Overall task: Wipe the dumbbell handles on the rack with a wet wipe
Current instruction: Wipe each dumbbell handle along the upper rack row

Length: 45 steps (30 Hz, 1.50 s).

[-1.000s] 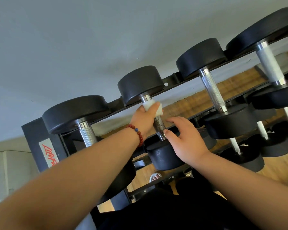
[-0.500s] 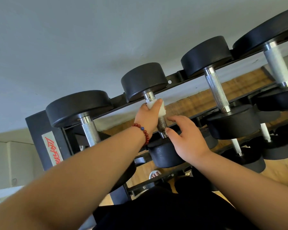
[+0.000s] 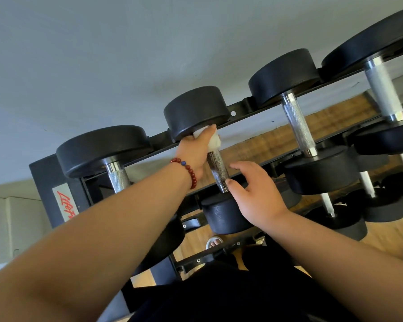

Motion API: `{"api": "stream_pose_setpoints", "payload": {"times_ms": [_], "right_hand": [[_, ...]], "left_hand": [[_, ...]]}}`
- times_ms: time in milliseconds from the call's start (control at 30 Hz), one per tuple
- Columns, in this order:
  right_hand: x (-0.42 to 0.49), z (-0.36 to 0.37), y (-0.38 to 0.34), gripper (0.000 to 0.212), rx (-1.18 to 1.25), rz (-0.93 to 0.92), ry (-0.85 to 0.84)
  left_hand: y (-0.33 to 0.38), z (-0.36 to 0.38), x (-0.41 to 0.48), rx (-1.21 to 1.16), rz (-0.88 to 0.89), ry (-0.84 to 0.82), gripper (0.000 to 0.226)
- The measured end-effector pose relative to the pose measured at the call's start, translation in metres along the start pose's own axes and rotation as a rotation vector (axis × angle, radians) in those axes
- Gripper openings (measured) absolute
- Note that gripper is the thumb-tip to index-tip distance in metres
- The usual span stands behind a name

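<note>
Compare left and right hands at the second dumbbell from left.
Left hand grips the wet wipe round the handle top; right hand is open, holding nothing, thumb by its lower end. Left wrist wears a red bead bracelet; right is bare. Both are at one handle.

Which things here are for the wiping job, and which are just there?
For the job: wet wipe, left hand, dumbbell handle, right hand, other handles, rack.
Just there: bead bracelet, wooden floor, grey wall.
</note>
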State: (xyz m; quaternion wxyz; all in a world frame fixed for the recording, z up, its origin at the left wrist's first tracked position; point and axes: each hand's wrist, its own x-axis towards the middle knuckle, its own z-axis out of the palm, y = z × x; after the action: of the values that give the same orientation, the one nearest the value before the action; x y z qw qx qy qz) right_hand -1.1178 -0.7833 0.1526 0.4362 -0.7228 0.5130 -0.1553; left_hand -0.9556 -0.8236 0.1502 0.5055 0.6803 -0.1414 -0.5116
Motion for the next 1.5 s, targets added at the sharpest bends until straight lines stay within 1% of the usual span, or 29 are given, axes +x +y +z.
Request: {"api": "stream_pose_setpoints", "payload": {"times_ms": [67, 100, 200, 300, 333, 400, 433, 533, 567, 667, 700, 767, 867, 900, 1000, 1033, 1100, 1200, 1267, 1333, 1400, 1500], "right_hand": [[0.000, 0.000, 0.000, 0.038, 0.008, -0.004, 0.001], [0.000, 0.000, 0.000, 0.037, 0.015, -0.010, 0.004], [0.000, -0.001, 0.000, 0.035, 0.034, -0.031, -0.001], [-0.001, -0.003, 0.000, 0.030, 0.069, -0.036, -0.030], [-0.001, -0.003, 0.001, 0.031, 0.075, -0.037, -0.037], [-0.001, -0.002, 0.003, 0.035, 0.077, -0.042, -0.037], [-0.001, -0.002, 0.003, 0.037, 0.076, -0.044, -0.034], [-0.001, -0.002, 0.002, 0.033, 0.090, -0.048, -0.028], [-0.001, -0.002, 0.001, 0.030, 0.090, -0.050, -0.028], [0.000, -0.001, 0.001, 0.029, 0.091, -0.049, -0.020], [0.000, -0.001, 0.002, 0.028, 0.089, -0.048, -0.015], [0.001, 0.000, 0.003, 0.032, 0.082, -0.044, -0.004], [0.001, 0.000, 0.004, 0.030, 0.073, -0.045, 0.000], [0.000, -0.001, 0.003, 0.031, 0.077, -0.038, -0.001], [-0.001, -0.001, 0.002, 0.037, 0.080, -0.001, 0.013], [-0.001, 0.000, 0.003, 0.038, 0.082, 0.012, 0.021], [-0.001, 0.001, 0.004, 0.035, 0.101, 0.015, 0.040], [-0.002, 0.001, 0.005, 0.032, 0.112, 0.020, 0.076], [-0.003, 0.000, 0.007, 0.033, 0.110, 0.031, 0.081], [-0.005, -0.001, 0.009, 0.034, 0.112, 0.029, 0.057], [-0.005, -0.001, 0.011, 0.035, 0.112, 0.029, 0.034], [-0.002, -0.001, 0.010, 0.037, 0.103, 0.024, 0.015]], "left_hand": [[-0.009, 0.005, -0.006, 0.024, -0.010, -0.008, 0.045], [-0.018, 0.005, -0.011, 0.067, -0.016, -0.025, 0.042], [-0.030, -0.005, -0.018, 0.183, -0.025, -0.105, 0.021], [-0.011, -0.012, -0.005, 0.081, 0.008, -0.070, 0.028], [-0.006, -0.009, -0.002, 0.031, 0.020, -0.044, 0.023], [-0.012, -0.002, -0.004, 0.036, 0.019, -0.044, 0.014], [-0.019, 0.000, -0.008, 0.074, 0.012, -0.058, 0.017], [-0.024, -0.004, -0.015, 0.146, 0.006, -0.110, 0.045], [-0.019, -0.007, -0.010, 0.146, 0.019, -0.112, 0.046], [-0.007, -0.008, 0.000, 0.060, 0.037, -0.055, 0.023], [-0.011, -0.005, -0.002, 0.077, 0.035, -0.059, 0.024], [-0.028, -0.003, -0.013, 0.163, -0.007, -0.105, 0.034], [-0.033, -0.008, -0.020, 0.268, -0.062, -0.186, 0.021], [-0.028, -0.011, -0.015, 0.268, -0.066, -0.185, 0.020], [-0.008, -0.010, -0.004, 0.126, -0.013, -0.150, 0.025], [-0.009, -0.007, -0.004, 0.118, -0.002, -0.138, 0.026], [-0.025, -0.006, -0.012, 0.182, -0.024, -0.152, 0.026], [-0.041, -0.010, -0.025, 0.275, -0.090, -0.258, 0.033], [-0.032, -0.013, -0.023, 0.275, -0.092, -0.257, 0.021], [-0.023, -0.010, -0.020, 0.210, -0.071, -0.215, 0.014], [-0.029, -0.009, -0.024, 0.238, -0.040, -0.215, 0.019], [-0.042, -0.012, -0.035, 0.388, -0.074, -0.297, 0.048]]}}
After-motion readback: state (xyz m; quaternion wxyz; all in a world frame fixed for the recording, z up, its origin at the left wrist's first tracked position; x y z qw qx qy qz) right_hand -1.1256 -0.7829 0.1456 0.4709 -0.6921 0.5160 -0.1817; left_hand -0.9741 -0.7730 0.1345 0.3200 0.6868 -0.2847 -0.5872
